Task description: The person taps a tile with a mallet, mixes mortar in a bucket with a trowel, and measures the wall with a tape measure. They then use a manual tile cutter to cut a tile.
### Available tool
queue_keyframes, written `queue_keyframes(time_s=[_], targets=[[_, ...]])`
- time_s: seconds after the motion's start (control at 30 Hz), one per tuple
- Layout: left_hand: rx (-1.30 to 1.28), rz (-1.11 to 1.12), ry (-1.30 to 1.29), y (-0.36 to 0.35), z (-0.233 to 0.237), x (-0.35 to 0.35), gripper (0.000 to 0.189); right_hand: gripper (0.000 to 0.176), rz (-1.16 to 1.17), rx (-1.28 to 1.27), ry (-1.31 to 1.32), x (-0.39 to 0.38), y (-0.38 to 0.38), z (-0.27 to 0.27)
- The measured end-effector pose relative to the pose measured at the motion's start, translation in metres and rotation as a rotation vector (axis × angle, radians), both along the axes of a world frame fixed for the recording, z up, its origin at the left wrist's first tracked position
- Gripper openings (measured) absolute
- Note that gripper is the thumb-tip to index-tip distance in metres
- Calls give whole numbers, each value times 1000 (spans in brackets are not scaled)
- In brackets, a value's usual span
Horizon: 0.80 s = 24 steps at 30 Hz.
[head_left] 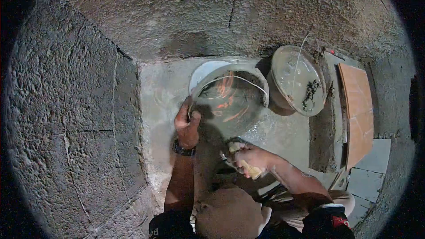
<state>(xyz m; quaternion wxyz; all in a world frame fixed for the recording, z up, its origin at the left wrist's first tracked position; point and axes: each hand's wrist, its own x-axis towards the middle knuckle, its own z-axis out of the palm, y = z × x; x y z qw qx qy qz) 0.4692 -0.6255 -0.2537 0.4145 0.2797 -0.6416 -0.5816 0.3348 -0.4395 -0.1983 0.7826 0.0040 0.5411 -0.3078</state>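
Observation:
My left hand (188,126), with a dark watch on its wrist, grips the left rim of a large bucket (259,121). The bucket is tilted, its mouth towards me, and its grey inside shows orange streaks. A thin wire handle crosses its mouth. Below the bucket's right side, my right hand (252,161) is closed round a yellowish object (251,169), slightly blurred; it may be a sponge or a tool handle, which I cannot make out. Something dark and wet-looking lies against its fingers.
A second bucket (299,79) with cloudy liquid and dark residue stands at the right. Beyond it are orange tiles (357,106) and pale tiles (365,181). Rough walls rise on the left (79,119) and ahead (186,13). My knees are near the bottom.

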Motion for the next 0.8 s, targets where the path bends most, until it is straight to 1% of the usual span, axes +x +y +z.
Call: queue_keyframes(time_s=[0.03, 0.07, 0.1, 0.13, 0.17, 0.23, 0.27, 0.3, 0.33, 0.37, 0.4, 0.47, 0.5, 0.57, 0.63, 0.7, 0.73, 0.77, 0.8], targets=[[55, 56, 8, -6, -10, 4, 47, 20, -38, -52, -100, 3, -9, -1], [107, 114, 22, -13, -22, 7, 46, 20, -29, -68, -109, 5, -19, -3], [-39, 203, -320, -21, -40, 21, 45, 20, -126, -174, -258, 7, -30, -2], [-52, 206, -321, -25, -74, 32, 45, 20, -227, -278, -405, 8, -40, 0], [0, 228, -158, -30, -112, 42, 47, 20, -265, -177, -380, 9, -52, 22], [45, 325, -14, -11, -57, 15, 51, 18, -303, -224, -377, 16, -59, 13], [34, 317, -17, -13, -64, 14, 51, 16, -342, -261, -369, 18, -62, 10], [102, 393, -111, -14, -80, 16, 53, 16, -350, -270, -372, 19, -68, 14], [171, 471, -206, -12, -89, 18, 55, 14, -379, -271, -509, 19, -76, 23], [161, 467, -209, -12, -97, 22, 55, 12, -405, -274, -647, 18, -84, 30], [257, 437, -65, -12, -97, 24, 55, 12, -409, -284, -653, 19, -90, 34], [343, 398, 80, -14, -98, 21, 54, 12, -481, -289, -598, 19, -102, 42], [341, 373, 135, -14, -93, 17, 52, 12, -482, -299, -602, 18, -108, 47], [345, 329, 236, -7, -77, 11, 46, 10, -681, -374, -781, 21, -115, 54], [351, 287, 348, -3, -66, 6, 41, 12, -661, -349, -829, 11, -109, 54], [140, 479, 60, -8, -97, 10, 40, 13, -646, -320, -864, -2, -90, 57], [52, 585, -92, -11, -85, 5, 40, 18, -653, -334, -736, -4, -73, 65], [174, 585, 9, -14, -75, 0, 40, 22, -659, -343, -609, -6, -53, 67], [296, 580, 111, -16, -53, -6, 41, 29, -625, -446, -688, -12, -30, 54]])
